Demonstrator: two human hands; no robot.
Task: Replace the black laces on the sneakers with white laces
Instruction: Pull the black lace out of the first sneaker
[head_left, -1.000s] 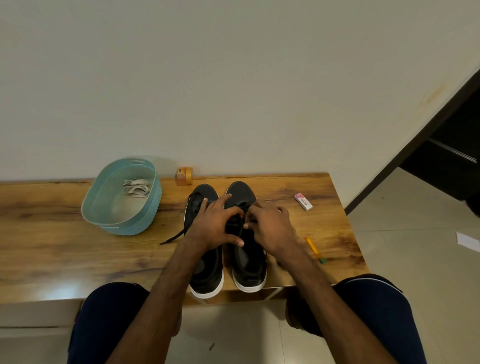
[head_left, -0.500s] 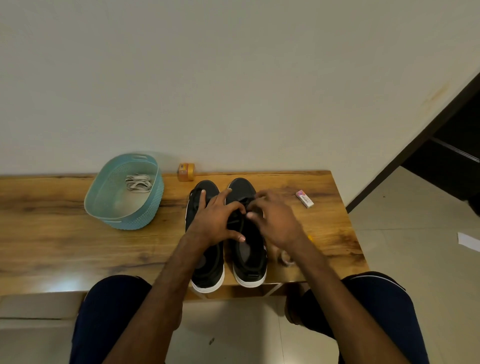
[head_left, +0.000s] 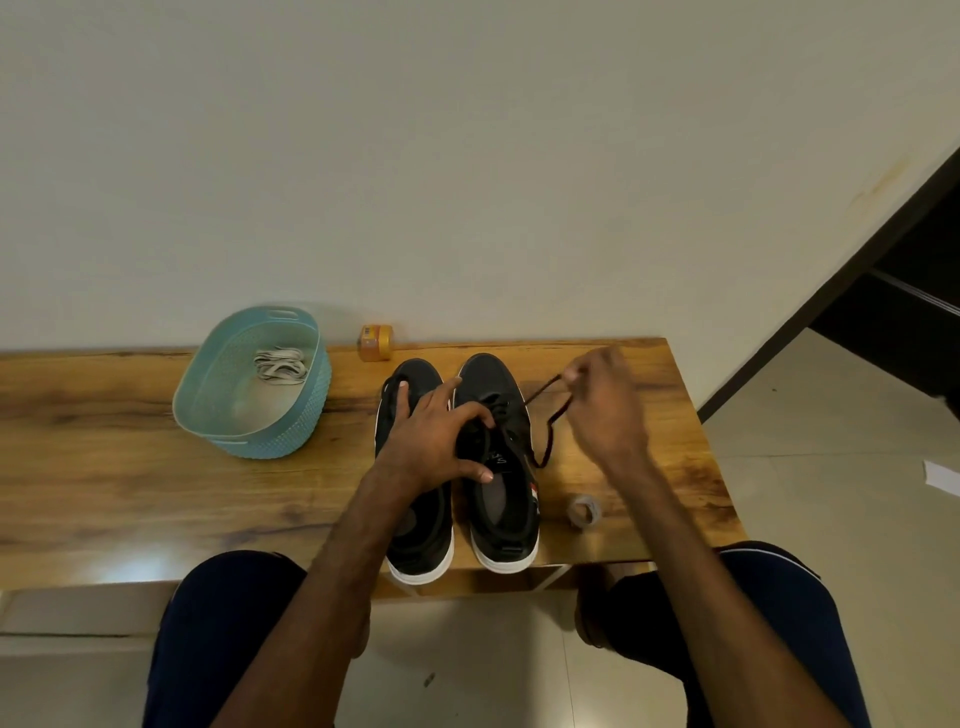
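Observation:
Two black sneakers with white soles stand side by side on the wooden table, toes toward the wall: the left sneaker (head_left: 415, 530) and the right sneaker (head_left: 501, 499). My left hand (head_left: 436, 441) lies across both of them and pins the right sneaker's tongue area. My right hand (head_left: 605, 410) is raised to the right of the shoes and pinches a loop of black lace (head_left: 550, 415) that runs back to the right sneaker. White laces (head_left: 278, 364) lie bundled in a teal basket (head_left: 234, 415) to the left.
A small orange tape roll (head_left: 375, 343) stands against the wall behind the shoes. A small grey coiled band (head_left: 584, 512) lies near the table's right front. The table's (head_left: 104, 467) right edge is close to my right hand; tiled floor lies beyond.
My right hand has moved from the right sneaker's eyelets out to the right and up, drawing a black lace loop out with it. The left hand stayed on the shoes.

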